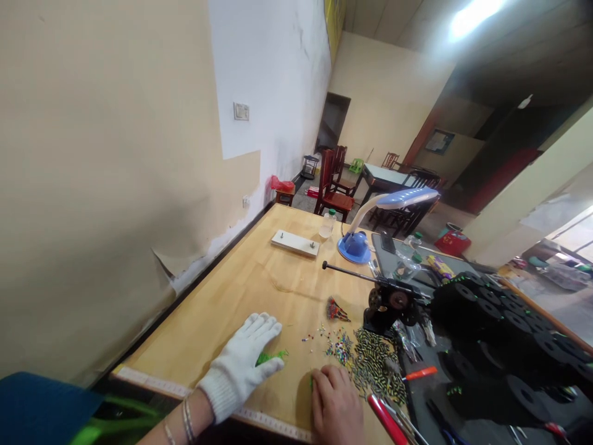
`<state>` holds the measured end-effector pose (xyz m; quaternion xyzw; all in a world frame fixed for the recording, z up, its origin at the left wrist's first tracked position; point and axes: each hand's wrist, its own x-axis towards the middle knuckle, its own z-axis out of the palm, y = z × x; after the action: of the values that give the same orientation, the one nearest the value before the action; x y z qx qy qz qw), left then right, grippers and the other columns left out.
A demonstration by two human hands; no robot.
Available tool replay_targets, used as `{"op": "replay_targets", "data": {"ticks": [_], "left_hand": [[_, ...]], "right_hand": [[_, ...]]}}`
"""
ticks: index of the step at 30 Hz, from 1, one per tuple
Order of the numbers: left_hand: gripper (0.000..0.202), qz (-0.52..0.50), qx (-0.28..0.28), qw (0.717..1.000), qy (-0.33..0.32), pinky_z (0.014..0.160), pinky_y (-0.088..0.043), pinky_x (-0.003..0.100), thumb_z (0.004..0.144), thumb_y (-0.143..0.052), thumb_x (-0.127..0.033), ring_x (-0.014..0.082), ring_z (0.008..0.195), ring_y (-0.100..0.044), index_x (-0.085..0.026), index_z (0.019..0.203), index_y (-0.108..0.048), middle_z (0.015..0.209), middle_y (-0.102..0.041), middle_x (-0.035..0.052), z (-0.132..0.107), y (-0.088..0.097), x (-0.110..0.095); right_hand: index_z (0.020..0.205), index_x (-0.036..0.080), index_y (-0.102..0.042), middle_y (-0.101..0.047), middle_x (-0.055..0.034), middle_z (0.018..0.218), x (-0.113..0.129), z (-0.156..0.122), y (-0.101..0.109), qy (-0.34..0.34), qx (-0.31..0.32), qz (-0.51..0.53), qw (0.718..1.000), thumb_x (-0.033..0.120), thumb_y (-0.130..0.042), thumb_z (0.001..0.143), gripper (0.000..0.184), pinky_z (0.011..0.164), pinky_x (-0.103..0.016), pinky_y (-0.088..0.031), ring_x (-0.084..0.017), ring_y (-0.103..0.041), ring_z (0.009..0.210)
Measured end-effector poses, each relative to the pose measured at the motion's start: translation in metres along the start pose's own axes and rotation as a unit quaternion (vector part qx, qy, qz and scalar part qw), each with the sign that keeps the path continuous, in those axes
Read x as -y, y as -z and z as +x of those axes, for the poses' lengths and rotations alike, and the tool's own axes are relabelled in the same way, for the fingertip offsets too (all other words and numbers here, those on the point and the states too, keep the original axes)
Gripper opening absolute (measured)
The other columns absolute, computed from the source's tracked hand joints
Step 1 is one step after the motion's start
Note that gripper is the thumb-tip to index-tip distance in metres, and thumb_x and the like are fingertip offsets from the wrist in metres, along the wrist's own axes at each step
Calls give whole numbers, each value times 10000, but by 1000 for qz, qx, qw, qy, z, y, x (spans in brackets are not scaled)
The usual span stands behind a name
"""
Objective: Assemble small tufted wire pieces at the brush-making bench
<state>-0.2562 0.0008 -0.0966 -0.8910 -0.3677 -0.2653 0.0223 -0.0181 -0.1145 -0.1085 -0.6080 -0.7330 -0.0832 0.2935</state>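
My left hand [243, 358], in a white knitted glove, lies flat on the wooden table with its thumb spread from the fingers. Bright green strands [271, 356] show between that thumb and the fingers, partly hidden beneath the glove. My bare right hand [337, 405] rests near the table's front edge, its fingers curled together. A speck of green shows beside its fingertips; whatever they hold is hidden. Just beyond it are a heap of small dark, yellowish-striped pieces [377, 364] and a scatter of tiny coloured beads [340, 347]. A red-and-black feathery bundle [336, 310] lies farther back.
A black clamp-like device [393, 303] with a long rod stands right of centre. Behind it are a blue desk lamp [356, 247], a clear bottle [327, 224] and a pale board with two bolts [295, 243]. Black spools [500, 327] and red-handled tools [386, 420] crowd the right.
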Motion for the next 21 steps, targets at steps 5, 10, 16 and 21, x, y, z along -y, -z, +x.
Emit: {"op": "replay_targets", "data": {"ticks": [5,10,16,21], "left_hand": [[733,-73,65,993,-63,1145,-322,530,797,-591,-637,324,1368,-390,-262,1412,-451,1463,-469,89,24,4,-3],[768,-102,138,978,-115,1133,-285,592,778,-580,-673,374,1373,-361,-237,1400,-473,1463,-460,128,46,14,-10],[552,-211,178,941,-194,1170,-270,482,866,-553,-553,291,1332,-451,-284,1348,-531,1406,-543,45,34,50,-31],[527,-204,120,965,-116,1139,-331,443,866,-549,-559,265,1327,-458,-315,1333,-551,1396,-550,16,22,53,-15]], "right_hand": [[1076,215,-570,-638,-76,963,-3,-2,-4,-8,-70,13,997,142,-421,931,220,773,-333,-480,-232,-602,878],[1166,194,-563,-665,-97,1042,1,-18,-20,-2,-75,21,997,114,-464,901,294,814,-347,-532,-244,-628,933],[1253,251,-538,-675,-93,1095,12,-33,-45,-32,-127,131,983,165,-425,931,351,874,-399,-537,-260,-634,1009],[1311,267,-484,-650,-86,1197,11,-37,-54,-137,-179,188,956,236,-449,956,359,899,-391,-542,-252,-619,1089]]}}
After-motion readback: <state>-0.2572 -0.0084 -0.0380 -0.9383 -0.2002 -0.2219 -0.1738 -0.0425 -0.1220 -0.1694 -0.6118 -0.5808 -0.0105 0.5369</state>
